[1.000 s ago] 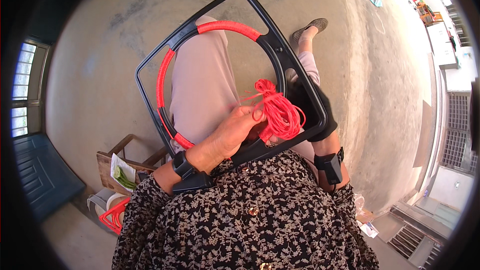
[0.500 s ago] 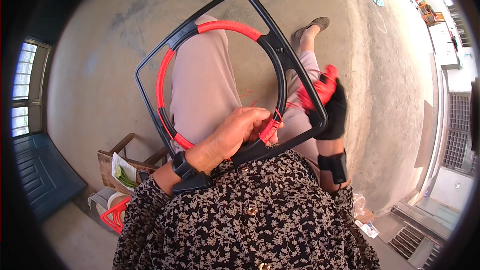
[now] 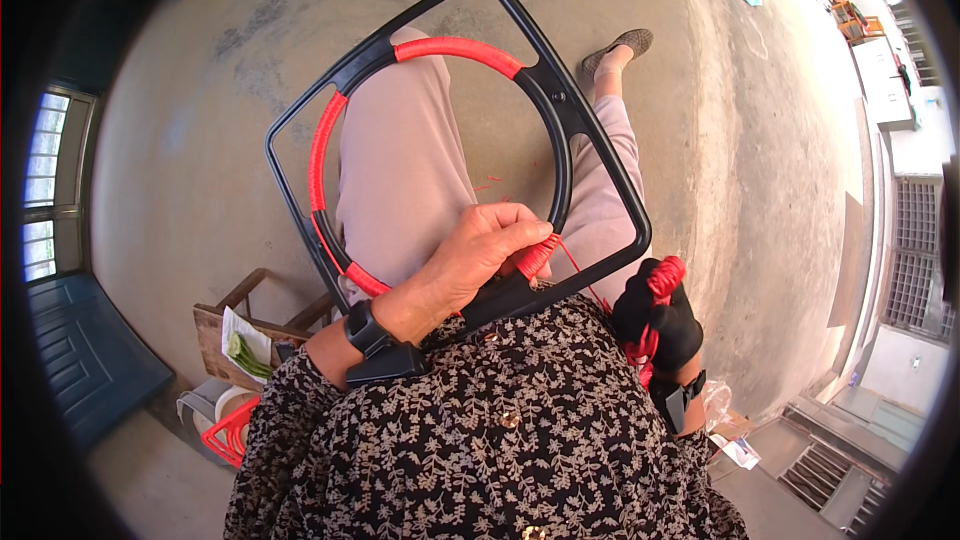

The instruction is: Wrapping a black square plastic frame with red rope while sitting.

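A black square frame (image 3: 600, 165) with an inner ring rests on my lap, tilted up. Red cord (image 3: 455, 46) is wound tightly round parts of the ring. My left hand (image 3: 475, 258) grips the ring's lower edge, thumb and fingers pinching the wound red cord (image 3: 535, 255) there. My right hand (image 3: 655, 315), in a black glove, is closed on a bundle of loose red cord (image 3: 665, 275) low at the frame's right corner. A thin red strand (image 3: 585, 275) runs taut from the ring to that bundle.
A wooden crate (image 3: 235, 325) with green leaves and paper stands on the concrete floor at my left, with a red basket (image 3: 232, 430) below it. My legs in pink trousers (image 3: 400, 160) stretch ahead. Crumpled plastic and paper (image 3: 725, 435) lie at lower right.
My right hand has pulled the red cord bundle out from inside the ring, to the right and then down toward my body. The left hand holds its place on the ring.
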### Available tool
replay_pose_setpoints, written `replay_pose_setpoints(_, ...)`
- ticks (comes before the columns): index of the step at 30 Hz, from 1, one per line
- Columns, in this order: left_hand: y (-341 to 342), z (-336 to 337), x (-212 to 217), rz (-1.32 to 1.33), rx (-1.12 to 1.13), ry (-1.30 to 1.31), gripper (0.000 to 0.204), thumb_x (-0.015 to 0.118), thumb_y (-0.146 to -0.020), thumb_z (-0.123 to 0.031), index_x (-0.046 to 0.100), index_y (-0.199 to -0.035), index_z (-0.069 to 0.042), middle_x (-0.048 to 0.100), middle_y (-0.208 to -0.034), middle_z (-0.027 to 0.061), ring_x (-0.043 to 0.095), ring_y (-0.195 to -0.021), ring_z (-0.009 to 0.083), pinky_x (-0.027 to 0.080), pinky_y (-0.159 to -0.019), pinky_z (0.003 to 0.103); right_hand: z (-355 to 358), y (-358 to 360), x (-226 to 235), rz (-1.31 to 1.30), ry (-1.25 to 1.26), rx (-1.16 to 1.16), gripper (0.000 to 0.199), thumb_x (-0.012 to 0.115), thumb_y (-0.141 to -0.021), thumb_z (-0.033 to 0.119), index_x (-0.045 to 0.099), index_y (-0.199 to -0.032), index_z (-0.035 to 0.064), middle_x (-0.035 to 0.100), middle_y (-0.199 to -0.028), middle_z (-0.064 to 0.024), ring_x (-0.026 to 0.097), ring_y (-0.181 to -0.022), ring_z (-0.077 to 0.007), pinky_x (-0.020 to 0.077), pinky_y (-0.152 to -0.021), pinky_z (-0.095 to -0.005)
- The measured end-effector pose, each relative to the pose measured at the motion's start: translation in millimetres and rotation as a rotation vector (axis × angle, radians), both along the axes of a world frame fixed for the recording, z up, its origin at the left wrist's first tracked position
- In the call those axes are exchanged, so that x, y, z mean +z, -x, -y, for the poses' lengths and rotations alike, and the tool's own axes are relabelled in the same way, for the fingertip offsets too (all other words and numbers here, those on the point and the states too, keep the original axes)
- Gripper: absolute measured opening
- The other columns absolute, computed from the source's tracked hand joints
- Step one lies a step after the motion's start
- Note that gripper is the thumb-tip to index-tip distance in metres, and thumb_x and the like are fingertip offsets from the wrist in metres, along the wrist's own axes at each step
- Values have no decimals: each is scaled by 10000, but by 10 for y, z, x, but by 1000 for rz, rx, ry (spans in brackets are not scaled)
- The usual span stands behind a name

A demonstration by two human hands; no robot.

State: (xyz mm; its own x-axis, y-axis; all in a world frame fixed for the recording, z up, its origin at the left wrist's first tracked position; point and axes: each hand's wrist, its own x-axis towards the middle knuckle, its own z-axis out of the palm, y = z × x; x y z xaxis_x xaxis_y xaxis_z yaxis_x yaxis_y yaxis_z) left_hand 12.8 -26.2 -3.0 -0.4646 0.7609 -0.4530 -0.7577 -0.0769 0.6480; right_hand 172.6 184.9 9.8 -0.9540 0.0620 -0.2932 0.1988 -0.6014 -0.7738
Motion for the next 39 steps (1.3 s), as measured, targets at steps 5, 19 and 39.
replay_pose_setpoints(5, -4, 24, -17, -69, 20, 6, 184, 555, -916, -201, 570, -812, -50, 564, -675, 22, 581, -602, 112, 498, -593, 238, 293, 364, 457, 168, -344, 145, 481, 604, -791, 18, 461, -1249, -17, 599, -771, -55, 591, -695, -142, 489, -671, -289)
replay_pose_setpoints(19, 32, 0, -13, -41, 81, -1, 149, 569, -908, -172, 603, -874, -31, 587, -708, 7, 529, -592, 57, 436, -543, 198, 403, 700, 496, 147, -910, 436, 528, 678, -791, 86, 473, -1278, 67, 653, -883, -73, 609, -784, -97, 486, -719, -263)
replay_pose_setpoints(39, 57, 26, -23, -51, 67, -3, 145, 552, -913, -161, 571, -846, -33, 588, -702, 33, 577, -609, 110, 458, -563, 223, 489, 666, 256, 7, -889, 245, 488, 695, -776, 48, 499, -1223, 44, 617, -1087, -80, 586, -960, -121, 467, -839, -278)
